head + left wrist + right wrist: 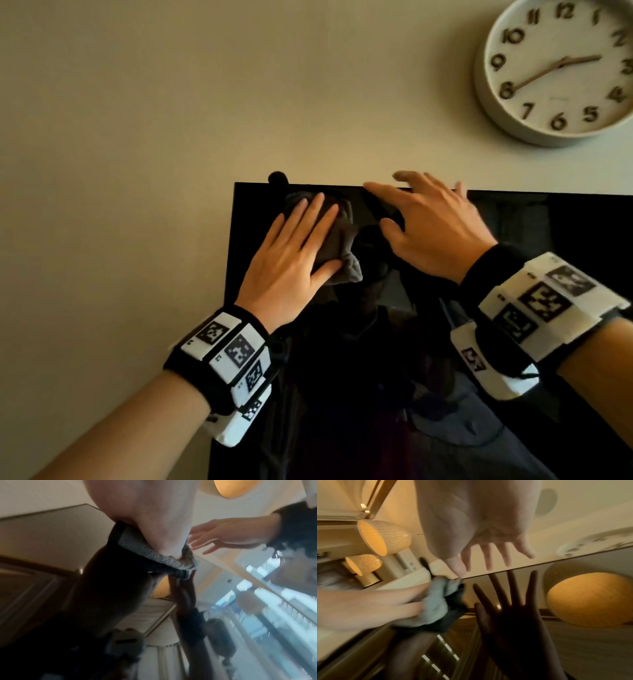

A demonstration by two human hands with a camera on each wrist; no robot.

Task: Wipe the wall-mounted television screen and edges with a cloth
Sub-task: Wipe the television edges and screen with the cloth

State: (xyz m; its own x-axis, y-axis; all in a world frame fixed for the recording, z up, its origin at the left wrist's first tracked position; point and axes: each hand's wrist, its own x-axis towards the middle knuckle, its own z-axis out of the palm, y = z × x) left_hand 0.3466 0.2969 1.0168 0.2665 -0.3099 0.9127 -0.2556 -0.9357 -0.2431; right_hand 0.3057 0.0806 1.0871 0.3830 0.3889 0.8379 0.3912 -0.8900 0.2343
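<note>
The television (428,342) hangs on a beige wall (120,137), its dark glass filling the lower right of the head view, and the work sits at its upper left corner. There the left hand (291,260) lies flat with fingers straight and close together, pressing a crumpled grey cloth (342,246) against the screen just below the top edge; the thumb sits at the cloth's lower fold. In the left wrist view the cloth (154,553) shows bunched under the palm against the glass. The right hand (431,226) is spread wide and holds nothing; its fingertips (376,188) reach the top edge of the set, and in the right wrist view the fingers (489,555) fan out above their own dark reflection, close to the glass, though whether they touch it I cannot tell.

As for progress, the pictures give little to judge by: the screen reflects the room evenly, with no visible streaks or dust bands to mark wiped from unwiped. With the cloth up in the first corner, I judge most of the job likely lies ahead: the wide panel to the right and below, and the edges, of which only the top and left show here. A small dark object (278,178) pokes up behind the top edge near the cloth. A round wall clock (561,68) hangs above and to the right.
</note>
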